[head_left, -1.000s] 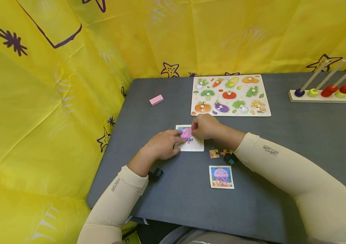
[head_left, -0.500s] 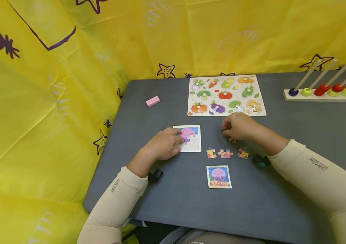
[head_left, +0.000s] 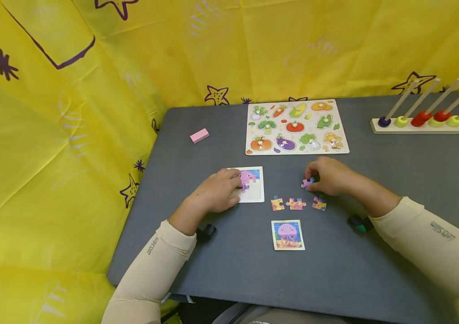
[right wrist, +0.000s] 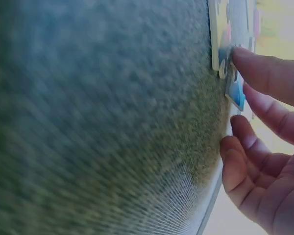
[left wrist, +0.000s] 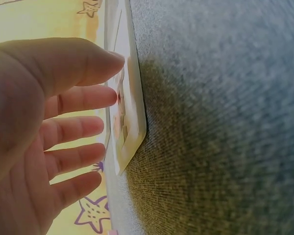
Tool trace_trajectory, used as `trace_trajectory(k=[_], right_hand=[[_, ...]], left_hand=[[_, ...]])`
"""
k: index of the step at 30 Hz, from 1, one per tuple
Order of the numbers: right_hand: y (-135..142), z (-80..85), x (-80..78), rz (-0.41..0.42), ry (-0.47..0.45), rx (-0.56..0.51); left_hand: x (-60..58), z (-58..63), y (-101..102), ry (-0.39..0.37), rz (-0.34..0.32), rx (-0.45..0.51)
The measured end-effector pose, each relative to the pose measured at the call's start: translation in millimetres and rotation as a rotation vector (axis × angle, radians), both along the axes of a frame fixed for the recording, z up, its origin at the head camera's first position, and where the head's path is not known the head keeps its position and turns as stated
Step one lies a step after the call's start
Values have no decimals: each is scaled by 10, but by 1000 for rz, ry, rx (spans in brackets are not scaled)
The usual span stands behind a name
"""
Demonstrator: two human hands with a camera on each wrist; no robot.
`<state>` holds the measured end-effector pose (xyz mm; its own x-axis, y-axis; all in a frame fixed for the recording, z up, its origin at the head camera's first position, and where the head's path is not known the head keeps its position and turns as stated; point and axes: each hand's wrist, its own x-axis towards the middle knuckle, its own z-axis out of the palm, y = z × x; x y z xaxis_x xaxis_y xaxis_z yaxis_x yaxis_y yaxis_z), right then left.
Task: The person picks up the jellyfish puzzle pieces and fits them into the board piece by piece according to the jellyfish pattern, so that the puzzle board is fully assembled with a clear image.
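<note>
My left hand (head_left: 218, 191) rests on the left side of a small white puzzle tray (head_left: 257, 196), its fingers nearly straight across the frame. In that tray, joined pieces show the top of a pink jellyfish; the lower right is bare. The left wrist view shows the thumb and fingertips at the tray's edge. To the right, my right hand (head_left: 330, 176) pinches a pink and blue jigsaw piece (head_left: 307, 183) between thumb and index finger, low over the table. Three loose jigsaw pieces (head_left: 296, 204) lie in a row just nearer to me.
A jellyfish picture card (head_left: 288, 235) lies in front of the loose pieces. Behind are a vegetable peg puzzle board (head_left: 314, 128), a pink block (head_left: 200, 135) at the left and a wooden bead stacker (head_left: 417, 128) at the right. Yellow cloth (head_left: 71, 148) borders the table.
My right hand has left the tray, moved right past the loose pieces and picked up a piece there. My left hand stays on the tray; its fingers have drawn back left from the picture.
</note>
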<state>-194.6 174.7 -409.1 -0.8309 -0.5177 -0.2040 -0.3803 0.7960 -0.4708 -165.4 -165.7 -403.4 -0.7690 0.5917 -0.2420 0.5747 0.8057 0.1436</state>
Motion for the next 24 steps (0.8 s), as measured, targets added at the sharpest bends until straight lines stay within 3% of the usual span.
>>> trace_trajectory(k=[7, 13, 24], right_hand=[[-38, -11, -1, -64, -6, -37], [-235, 11, -104, -30, -38, -133], [-901, 74, -240, -51, -267, -229]], left_hand=[[5, -7, 32, 3, 0, -1], [21, -25, 33, 15, -40, 21], [3, -13, -3, -10, -52, 32]])
